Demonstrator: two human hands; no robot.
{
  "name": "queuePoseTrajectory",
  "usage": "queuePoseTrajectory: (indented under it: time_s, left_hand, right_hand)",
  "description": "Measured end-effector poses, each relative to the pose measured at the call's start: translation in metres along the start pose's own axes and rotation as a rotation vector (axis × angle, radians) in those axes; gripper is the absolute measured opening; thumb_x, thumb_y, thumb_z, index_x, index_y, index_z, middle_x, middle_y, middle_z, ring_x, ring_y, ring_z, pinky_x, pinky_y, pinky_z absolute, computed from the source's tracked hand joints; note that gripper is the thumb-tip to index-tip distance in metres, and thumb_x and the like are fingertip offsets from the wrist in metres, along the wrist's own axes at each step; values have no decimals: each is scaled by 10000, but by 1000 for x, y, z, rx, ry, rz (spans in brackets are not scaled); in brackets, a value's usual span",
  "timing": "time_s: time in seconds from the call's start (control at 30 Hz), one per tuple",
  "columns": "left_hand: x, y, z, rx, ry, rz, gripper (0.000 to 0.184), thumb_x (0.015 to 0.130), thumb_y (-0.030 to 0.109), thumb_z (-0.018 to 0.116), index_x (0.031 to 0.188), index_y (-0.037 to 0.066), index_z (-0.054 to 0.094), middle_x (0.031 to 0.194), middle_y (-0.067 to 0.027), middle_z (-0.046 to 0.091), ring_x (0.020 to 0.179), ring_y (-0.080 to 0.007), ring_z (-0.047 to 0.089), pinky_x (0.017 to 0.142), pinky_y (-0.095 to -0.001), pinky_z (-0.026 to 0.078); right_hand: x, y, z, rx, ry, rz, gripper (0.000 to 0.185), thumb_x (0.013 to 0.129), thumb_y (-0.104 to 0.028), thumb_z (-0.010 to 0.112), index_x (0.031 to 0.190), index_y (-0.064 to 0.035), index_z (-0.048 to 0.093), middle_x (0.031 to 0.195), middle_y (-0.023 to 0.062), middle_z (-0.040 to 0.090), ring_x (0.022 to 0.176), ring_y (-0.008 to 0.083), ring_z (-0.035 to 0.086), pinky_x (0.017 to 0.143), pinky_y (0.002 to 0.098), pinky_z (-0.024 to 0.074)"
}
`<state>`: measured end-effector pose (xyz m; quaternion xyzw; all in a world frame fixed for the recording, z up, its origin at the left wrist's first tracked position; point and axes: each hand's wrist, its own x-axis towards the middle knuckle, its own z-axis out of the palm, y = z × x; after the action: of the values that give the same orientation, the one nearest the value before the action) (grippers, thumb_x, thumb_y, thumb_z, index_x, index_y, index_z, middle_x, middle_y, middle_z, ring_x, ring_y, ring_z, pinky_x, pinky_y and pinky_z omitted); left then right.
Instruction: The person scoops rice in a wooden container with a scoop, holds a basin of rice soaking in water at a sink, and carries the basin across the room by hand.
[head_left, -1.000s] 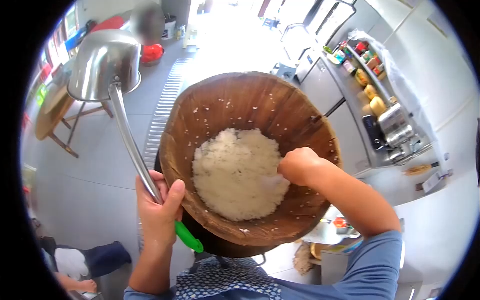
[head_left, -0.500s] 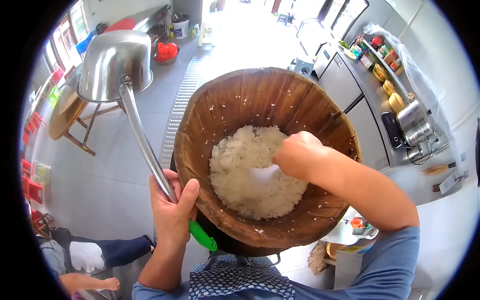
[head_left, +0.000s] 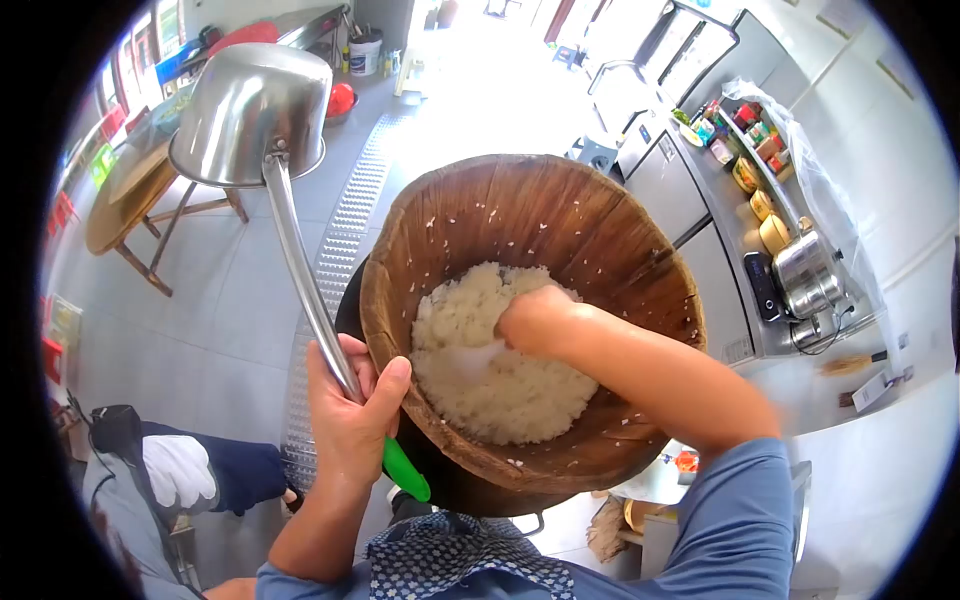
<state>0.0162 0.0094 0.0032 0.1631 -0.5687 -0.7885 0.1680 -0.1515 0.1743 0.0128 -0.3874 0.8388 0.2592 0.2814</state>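
Steel dipper: raised, bowl upside down; likely rigid and top-heavy, best held by its handle.
Left grip: closed round that handle.
Wooden tub: thick, stiff, probably heavy; rim offers purchase.
Pale scoop: blurred, in the tub, against the rice.
Rice: inside the tub; soft, probably sticky.
Right grip: curled, apparently round the scoop's end.

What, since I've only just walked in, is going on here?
The right hand is down in a wooden tub, holding a pale, blurred utensil at the white rice. The left hand grips a metal ladle beside the tub, bowl upside down. Stray grains cling to the tub's inner wall.
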Motion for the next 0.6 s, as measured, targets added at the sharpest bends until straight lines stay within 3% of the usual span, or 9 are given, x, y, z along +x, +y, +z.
queuePoseTrajectory:
  time_s: [0.1,0.13,0.17,0.23,0.27,0.43,0.5,0.57,0.6]
  left_hand:
    - [4,1,-1,3,-7,-1,347,835,55,687,1019,69,393,646,34,406,428,-37,385,362,-191,322]
    - [2,-1,-2,12,-8,-24,346,835,55,686,1018,68,392,646,34,405,429,-36,385,362,-191,322]
    - [2,-2,-1,3,-13,-34,346,835,55,686,1018,68,392,646,34,405,429,-36,385,362,-191,322]
    - [3,-1,-2,4,-21,-10,350,833,59,688,1018,71,391,646,35,405,431,-34,385,363,-191,323]
    - [1,0,-2,-5,-22,-3,350,833,59,688,1018,71,391,646,35,405,431,-34,385,363,-191,323]
    - [2,1,-3,1,-22,-25,360,822,62,702,1012,71,396,647,34,408,437,-35,387,367,-189,327]
    - [2,1,-4,9,-24,-22,359,820,56,701,1011,71,397,647,33,407,440,-35,388,368,-189,328]
    - [1,0,-4,18,-25,-9,358,817,51,700,1009,70,398,648,32,406,442,-36,389,369,-190,329]
    - [1,-3,-5,18,-25,-3,359,816,48,700,1010,71,398,649,32,406,444,-36,389,369,-190,328]
  right_hand:
    - [-18,34,-15,127,42,142,234,872,-232,562,1072,-243,682,1003,55,689,924,269,652,755,414,522]
    - [-31,48,-18,229,131,87,180,843,-223,572,939,-162,711,956,75,697,890,289,669,724,404,534]
    - [-46,50,-24,181,119,92,195,847,-239,580,963,-149,708,956,64,699,885,279,672,725,405,534]
    - [-31,47,6,13,-61,259,192,855,-224,603,1026,-221,692,961,60,688,911,265,657,734,402,522]
    - [-29,48,18,54,-70,193,192,854,-233,606,1028,-207,684,966,66,685,931,269,654,743,395,521]
    - [-40,55,2,75,-83,285,191,892,-280,564,1022,-215,688,975,50,686,956,276,645,774,406,513]
    - [-45,74,-1,190,81,358,188,872,-289,591,1006,-202,690,998,49,688,964,288,644,784,404,514]
    - [-18,76,18,26,-105,375,192,864,-274,600,1018,-200,687,1029,51,685,987,288,641,799,402,518]
    - [8,80,43,-10,-119,282,193,872,-261,590,1030,-200,683,1054,55,678,1003,283,638,808,403,521]
